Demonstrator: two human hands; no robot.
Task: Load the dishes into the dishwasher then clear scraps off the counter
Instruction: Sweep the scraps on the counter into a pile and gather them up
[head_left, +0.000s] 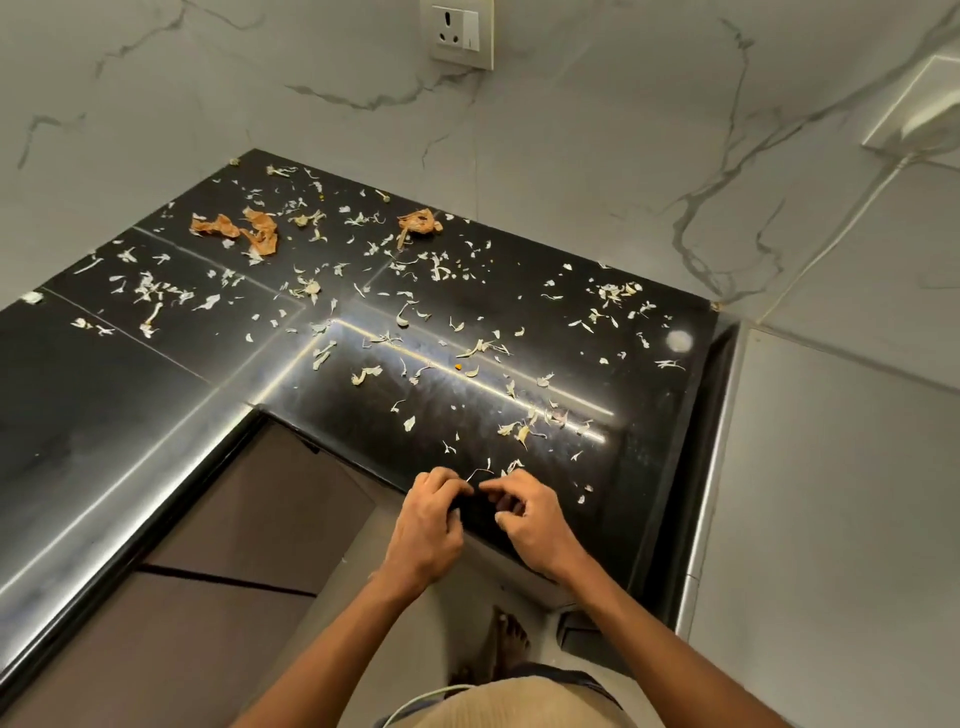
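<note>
As garlic skins (470, 349) litter the black counter (156, 395), left hand (428, 525) and right hand (530, 519) pinch scraps at its front edge; scrap-clearing has barely begun, sweeping must follow.

So: two hands, left hand (428, 525) and right hand (530, 525), one wall socket (461, 32), three orange peel bits (262, 228), plus pale scraps (363, 374), too many to count.

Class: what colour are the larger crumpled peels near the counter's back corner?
Orange-brown peels, on the glossy black counter; seen in the head view.
</note>
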